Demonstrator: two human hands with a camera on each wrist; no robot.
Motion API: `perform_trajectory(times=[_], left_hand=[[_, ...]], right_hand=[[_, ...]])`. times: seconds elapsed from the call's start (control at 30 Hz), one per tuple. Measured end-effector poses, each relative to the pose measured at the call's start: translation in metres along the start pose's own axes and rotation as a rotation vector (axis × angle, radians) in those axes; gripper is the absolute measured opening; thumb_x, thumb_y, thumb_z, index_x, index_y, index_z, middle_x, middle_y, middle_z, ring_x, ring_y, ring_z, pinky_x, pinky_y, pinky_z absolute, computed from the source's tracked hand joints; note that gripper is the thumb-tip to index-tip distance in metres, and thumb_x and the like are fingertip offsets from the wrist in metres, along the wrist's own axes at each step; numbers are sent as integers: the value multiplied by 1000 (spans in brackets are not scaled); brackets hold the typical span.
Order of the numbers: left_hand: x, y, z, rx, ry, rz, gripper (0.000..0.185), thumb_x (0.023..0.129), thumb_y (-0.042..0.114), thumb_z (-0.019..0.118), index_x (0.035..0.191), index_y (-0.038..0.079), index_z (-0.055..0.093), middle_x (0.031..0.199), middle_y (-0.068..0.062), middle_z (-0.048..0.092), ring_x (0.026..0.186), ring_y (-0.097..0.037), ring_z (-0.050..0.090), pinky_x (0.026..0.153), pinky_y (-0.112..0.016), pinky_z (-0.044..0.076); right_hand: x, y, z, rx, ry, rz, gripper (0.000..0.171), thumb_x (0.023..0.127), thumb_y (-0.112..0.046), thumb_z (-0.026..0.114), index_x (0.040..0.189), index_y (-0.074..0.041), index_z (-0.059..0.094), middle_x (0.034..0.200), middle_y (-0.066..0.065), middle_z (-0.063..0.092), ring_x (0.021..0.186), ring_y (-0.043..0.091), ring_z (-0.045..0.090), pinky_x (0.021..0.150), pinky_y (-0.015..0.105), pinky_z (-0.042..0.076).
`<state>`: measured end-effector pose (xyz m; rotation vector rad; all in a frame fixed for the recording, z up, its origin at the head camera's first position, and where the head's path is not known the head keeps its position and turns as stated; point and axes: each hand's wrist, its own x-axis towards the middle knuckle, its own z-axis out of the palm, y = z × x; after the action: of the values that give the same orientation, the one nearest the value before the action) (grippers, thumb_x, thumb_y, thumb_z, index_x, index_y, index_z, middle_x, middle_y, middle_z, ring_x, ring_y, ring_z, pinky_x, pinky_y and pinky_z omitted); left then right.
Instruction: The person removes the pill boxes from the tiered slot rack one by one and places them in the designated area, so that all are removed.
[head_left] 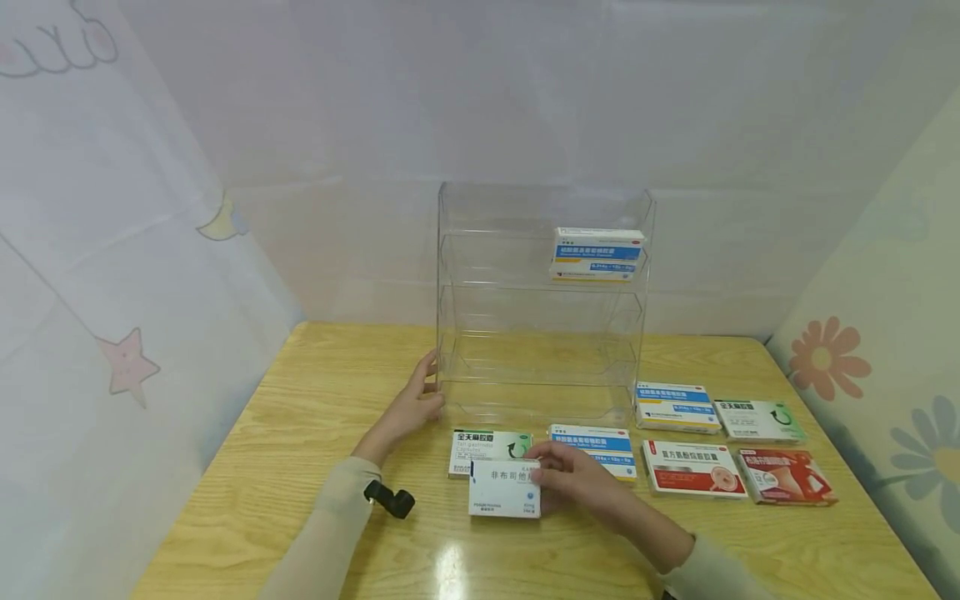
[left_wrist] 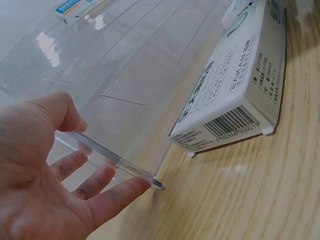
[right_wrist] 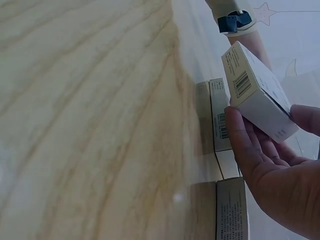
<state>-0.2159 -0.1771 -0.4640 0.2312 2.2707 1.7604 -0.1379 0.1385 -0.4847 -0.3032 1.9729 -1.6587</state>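
A white medicine box (head_left: 504, 490) is in my right hand (head_left: 573, 483), thumb on one side and fingers on the other. In the right wrist view the same white box (right_wrist: 260, 90) is raised off the table and tilted. My left hand (head_left: 408, 410) holds the lower left side of a clear tiered rack (head_left: 540, 398). Seen from the left wrist, the thumb and fingers of the left hand (left_wrist: 65, 165) lie on either side of the rack's edge. Behind the held box, a green-and-white medicine box (head_left: 480, 446) and a blue-and-white medicine box (head_left: 592, 442) stand on the table.
One blue-and-white box (head_left: 596, 255) sits on an upper right tier of the rack. To the right on the wooden table (head_left: 300, 400) are another blue-and-white box (head_left: 677, 407), a green-and-white box (head_left: 760, 420), a red-and-white box (head_left: 693, 468) and a red box (head_left: 787, 477). Curtains (head_left: 360, 108) surround the table.
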Motion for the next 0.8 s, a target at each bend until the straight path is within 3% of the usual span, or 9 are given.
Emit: perform_trajectory(times=[0.3,0.6,0.8], left_hand=[[1,-1,0,-9,2,6,86,94,0,50,164,24,6,163,-21,13,141,-48,28,100,-61,48],[2,-2,-1,-17,-6,8,86,94,0,50,164,24,6,163,-19,13,141,-48,27,100,-61,48],[13,-21,-4,-17,-11,-1,87,95,0,51,164,27,4,164,-18,11,142,-48,26,100,-61,48]], right_hand=[[-5,9,5,152,-96,48,37,98,-19,65,129,0,57,112,13,70,98,31,71,77,44,61],[-6,16,10,158,-110,63,36,98,-19,65,127,1,57,107,15,67,93,30,71,73,43,62],[-6,19,9,120,-117,84,42,99,-19,64,134,3,57,107,13,68,91,28,71,73,41,62]])
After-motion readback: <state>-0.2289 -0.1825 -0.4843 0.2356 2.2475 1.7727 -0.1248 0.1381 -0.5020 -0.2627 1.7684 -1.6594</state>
